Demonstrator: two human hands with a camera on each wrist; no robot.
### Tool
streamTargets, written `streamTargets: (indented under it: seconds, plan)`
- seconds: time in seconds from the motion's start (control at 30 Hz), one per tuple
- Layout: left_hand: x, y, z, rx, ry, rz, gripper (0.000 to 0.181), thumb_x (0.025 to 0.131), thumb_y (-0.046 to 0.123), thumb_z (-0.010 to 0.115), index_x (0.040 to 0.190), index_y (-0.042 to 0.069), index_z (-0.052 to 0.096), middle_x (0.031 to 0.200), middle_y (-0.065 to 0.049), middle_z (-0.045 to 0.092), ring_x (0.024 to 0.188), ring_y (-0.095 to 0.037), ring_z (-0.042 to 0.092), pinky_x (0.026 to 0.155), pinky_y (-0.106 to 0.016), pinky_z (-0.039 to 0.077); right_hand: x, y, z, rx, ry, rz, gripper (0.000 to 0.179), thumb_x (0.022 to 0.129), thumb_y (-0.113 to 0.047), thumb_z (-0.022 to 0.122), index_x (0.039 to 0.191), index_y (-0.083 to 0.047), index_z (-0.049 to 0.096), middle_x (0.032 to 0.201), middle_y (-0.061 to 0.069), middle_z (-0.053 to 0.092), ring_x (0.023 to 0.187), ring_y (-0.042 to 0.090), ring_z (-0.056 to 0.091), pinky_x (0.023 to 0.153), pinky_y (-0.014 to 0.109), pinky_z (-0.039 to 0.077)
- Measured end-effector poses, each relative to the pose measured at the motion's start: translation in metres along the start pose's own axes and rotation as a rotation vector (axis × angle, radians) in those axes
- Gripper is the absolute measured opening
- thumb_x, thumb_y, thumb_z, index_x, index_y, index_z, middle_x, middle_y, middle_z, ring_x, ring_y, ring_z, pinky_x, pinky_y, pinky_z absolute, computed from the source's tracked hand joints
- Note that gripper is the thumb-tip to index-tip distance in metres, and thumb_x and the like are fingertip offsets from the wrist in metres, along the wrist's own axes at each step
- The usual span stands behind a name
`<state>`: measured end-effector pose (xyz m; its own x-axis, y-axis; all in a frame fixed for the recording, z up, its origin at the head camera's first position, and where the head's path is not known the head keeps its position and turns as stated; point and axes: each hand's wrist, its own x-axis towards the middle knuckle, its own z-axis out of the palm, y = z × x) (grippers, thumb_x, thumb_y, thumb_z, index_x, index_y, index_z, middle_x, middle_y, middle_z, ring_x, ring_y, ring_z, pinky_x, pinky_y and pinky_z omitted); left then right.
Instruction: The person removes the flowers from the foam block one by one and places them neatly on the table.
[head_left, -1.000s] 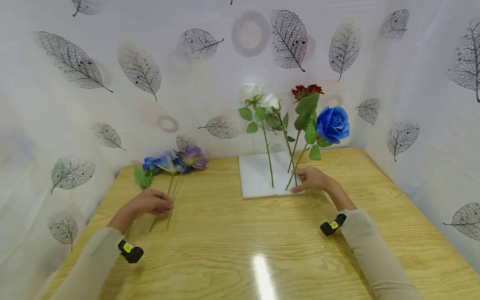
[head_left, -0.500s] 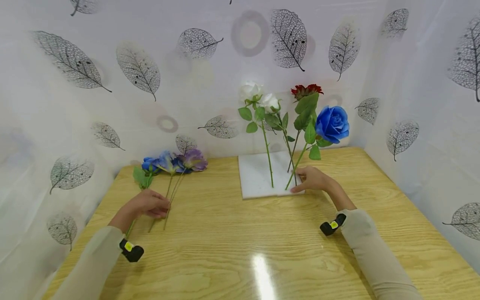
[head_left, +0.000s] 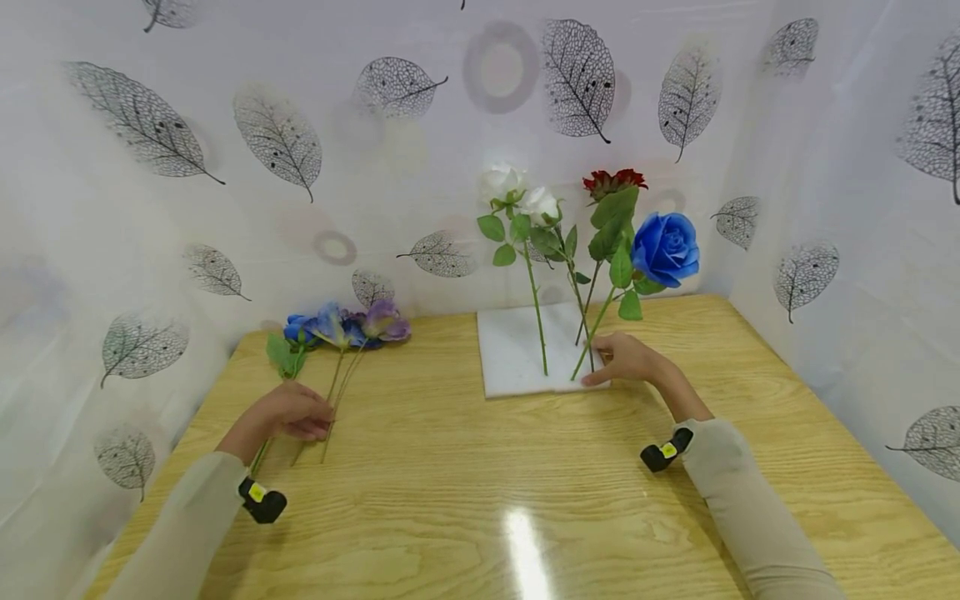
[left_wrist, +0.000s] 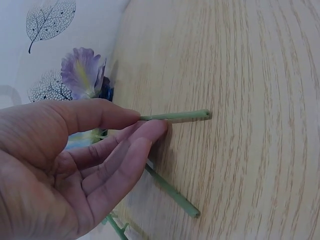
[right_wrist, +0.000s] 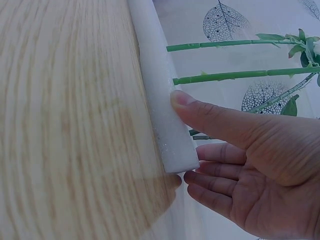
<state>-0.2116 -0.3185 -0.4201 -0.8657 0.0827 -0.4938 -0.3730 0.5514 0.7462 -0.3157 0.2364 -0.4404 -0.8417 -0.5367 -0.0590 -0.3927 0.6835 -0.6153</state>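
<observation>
My left hand [head_left: 288, 412] pinches the stem of a purple flower [head_left: 385, 321] between thumb and fingers; in the left wrist view the stem's cut end [left_wrist: 202, 114] sticks out past the fingertips. A second stem [left_wrist: 172, 191] lies beneath that hand, from a pale blue flower [head_left: 333, 325] beside the purple one. My right hand [head_left: 630, 358] is at the right front corner of a white foam board [head_left: 513, 367]. Its thumb [right_wrist: 184, 98] presses on the board, with the other fingers loosely extended by the board's end. Two white roses [head_left: 504, 183], a red flower [head_left: 615, 183] and a blue rose [head_left: 666, 248] stand in the foam.
Another blue flower [head_left: 298, 327] with green leaves [head_left: 281, 354] lies at the back left of the wooden table [head_left: 420, 500]. A leaf-printed curtain [head_left: 420, 167] hangs close behind the table and along both sides.
The left hand has drawn slightly left and toward the body, shifting the purple flower and its stem a little that way. The right hand and foam board have stayed put.
</observation>
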Motion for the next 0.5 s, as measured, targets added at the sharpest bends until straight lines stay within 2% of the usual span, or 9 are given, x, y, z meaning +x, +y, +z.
streamTargets:
  seconds: [0.5]
  plan:
    - [-0.0017,0.0026,-0.0001,0.043,-0.001,-0.021,0.033,0.097,0.01,0.066,0.12,-0.014,0.064,0.081,-0.004,0.074,0.067,-0.01,0.071,0.065,-0.028,0.062,-0.0016,-0.0012,0.0006,0.005,0.002,-0.002,0.05,0.083,-0.023,0.086,0.081,0.0,0.042,0.069,0.001,0.034,0.062,0.01,0.031,0.061,0.026,0.026]
